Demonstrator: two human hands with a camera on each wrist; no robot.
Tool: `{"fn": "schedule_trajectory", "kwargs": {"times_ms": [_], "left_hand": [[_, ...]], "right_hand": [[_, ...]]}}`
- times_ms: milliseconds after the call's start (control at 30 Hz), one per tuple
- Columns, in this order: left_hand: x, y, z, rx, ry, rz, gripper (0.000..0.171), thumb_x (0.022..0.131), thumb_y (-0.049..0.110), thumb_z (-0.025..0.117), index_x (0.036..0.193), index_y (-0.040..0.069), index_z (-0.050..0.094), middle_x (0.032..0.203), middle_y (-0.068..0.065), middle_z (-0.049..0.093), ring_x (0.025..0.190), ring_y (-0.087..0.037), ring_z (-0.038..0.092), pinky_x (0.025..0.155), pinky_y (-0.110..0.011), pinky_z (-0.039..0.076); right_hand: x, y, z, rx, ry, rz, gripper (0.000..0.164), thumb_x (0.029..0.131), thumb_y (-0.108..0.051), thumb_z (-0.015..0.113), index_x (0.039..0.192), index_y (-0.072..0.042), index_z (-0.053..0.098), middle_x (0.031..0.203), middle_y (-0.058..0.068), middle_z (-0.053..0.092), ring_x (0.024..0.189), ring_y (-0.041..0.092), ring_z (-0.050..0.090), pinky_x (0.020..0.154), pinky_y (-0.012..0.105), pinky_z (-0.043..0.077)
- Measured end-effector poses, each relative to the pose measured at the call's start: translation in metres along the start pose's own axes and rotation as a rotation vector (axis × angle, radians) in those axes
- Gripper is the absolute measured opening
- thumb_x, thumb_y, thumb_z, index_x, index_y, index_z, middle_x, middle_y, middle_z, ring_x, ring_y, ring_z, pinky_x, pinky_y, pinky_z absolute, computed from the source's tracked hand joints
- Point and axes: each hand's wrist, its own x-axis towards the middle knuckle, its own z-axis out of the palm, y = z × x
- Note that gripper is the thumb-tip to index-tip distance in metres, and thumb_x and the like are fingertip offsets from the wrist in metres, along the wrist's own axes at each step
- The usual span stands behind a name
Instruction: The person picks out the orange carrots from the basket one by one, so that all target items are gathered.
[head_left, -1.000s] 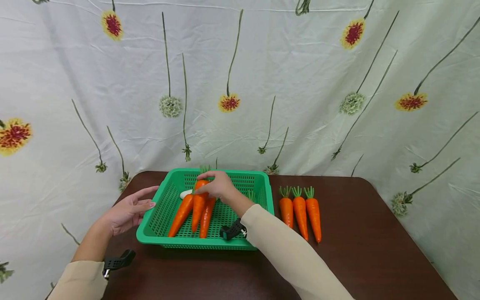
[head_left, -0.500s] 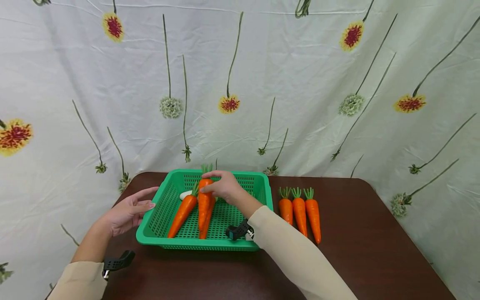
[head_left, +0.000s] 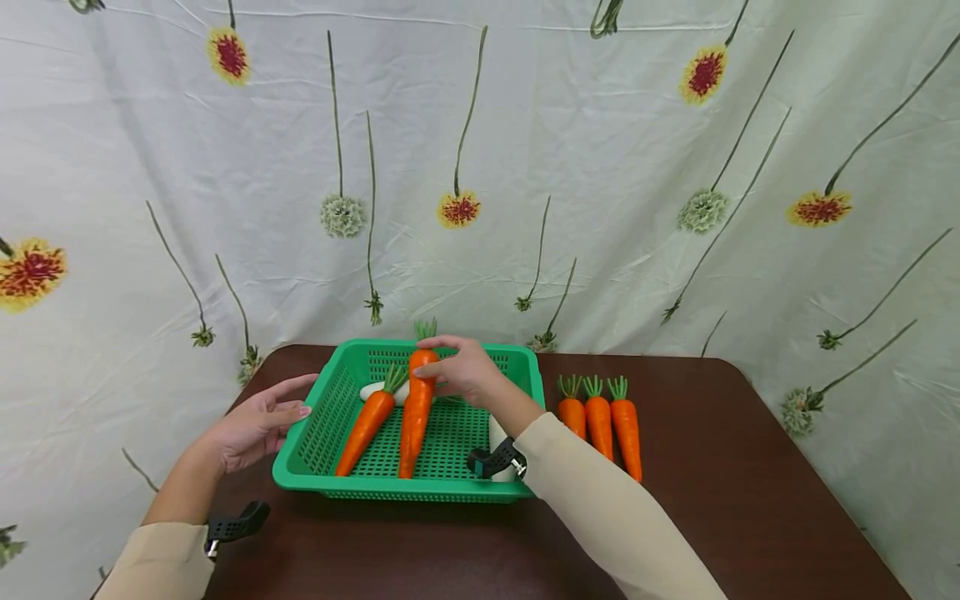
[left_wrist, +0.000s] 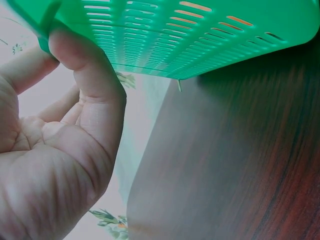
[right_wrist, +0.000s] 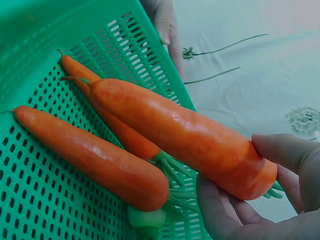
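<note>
We have a pale, flower-printed cloth (head_left: 600, 150) hanging behind the dark brown bench (head_left: 720, 475). To the right of the green basket (head_left: 375, 486), a row of three carrots (head_left: 599, 417) lies side by side on the bench, leafy ends pointing away from us. Our right sleeve (head_left: 600, 508) covers the lower ends of at least two of them, and our forearm reaches in across the basket's right wall. With the black wrist device (head_left: 487, 462), it partly hides a white object (head_left: 498, 437) on the basket's right side; we cannot tell its full shape.

Inside the perforated basket, two loose carrots lie slanting: the left carrot (head_left: 367, 429) and the right carrot (head_left: 411, 442), the latter partly behind the carrot we hold. A smooth white piece (head_left: 372, 389) shows at the back, behind the leaves.

Our right grip (head_left: 467, 371) is grasping the held carrot (head_left: 423, 367) by its thick, leafy end, thumb and fingers on opposite sides, with the tapered end over the basket. Our left grip (head_left: 255, 423) grasps no carrot; its digits are relaxed, touching the basket's left rim.
</note>
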Motion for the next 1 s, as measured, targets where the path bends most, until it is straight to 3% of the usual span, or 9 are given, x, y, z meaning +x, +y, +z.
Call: {"fn": "schedule_trajectory", "kwargs": {"times_ms": [167, 400, 700, 1000], "left_hand": [[0.0, -0.001, -0.001, 0.014, 0.023, -0.015, 0.074, 0.108, 0.007, 0.049, 0.164, 0.01, 0.001, 0.125, 0.0, 0.073, 0.105, -0.025, 0.076, 0.09, -0.047, 0.061], [0.001, -0.001, -0.004, 0.016, 0.011, -0.007, 0.074, 0.108, 0.008, 0.048, 0.165, 0.01, 0.0, 0.126, -0.001, 0.073, 0.106, -0.026, 0.076, 0.09, -0.049, 0.061], [0.002, -0.001, -0.003, 0.026, 0.025, -0.023, 0.074, 0.108, 0.009, 0.049, 0.164, 0.01, 0.0, 0.125, 0.0, 0.074, 0.105, -0.026, 0.076, 0.091, -0.049, 0.06], [0.001, -0.001, -0.002, 0.022, 0.036, -0.028, 0.073, 0.108, 0.01, 0.05, 0.164, 0.011, 0.003, 0.124, -0.001, 0.074, 0.104, -0.026, 0.076, 0.09, -0.048, 0.061]], "right_hand": [[-0.005, -0.004, -0.007, 0.026, -0.022, -0.009, 0.053, 0.09, 0.005, 0.074, 0.14, -0.011, 0.063, 0.136, 0.02, 0.063, 0.104, 0.034, 0.073, 0.097, 0.056, 0.058], [-0.013, -0.007, -0.02, 0.068, -0.035, -0.018, 0.051, 0.092, 0.002, 0.072, 0.14, -0.014, 0.063, 0.133, 0.019, 0.065, 0.093, 0.026, 0.073, 0.1, 0.055, 0.057], [-0.023, -0.007, -0.042, 0.087, -0.031, -0.042, 0.051, 0.093, 0.001, 0.072, 0.139, -0.016, 0.063, 0.137, 0.018, 0.062, 0.101, 0.027, 0.073, 0.086, 0.041, 0.064], [-0.041, -0.006, -0.067, 0.114, -0.001, -0.074, 0.052, 0.093, 0.001, 0.071, 0.142, -0.015, 0.062, 0.14, 0.02, 0.061, 0.103, 0.026, 0.073, 0.088, 0.036, 0.063]]}}
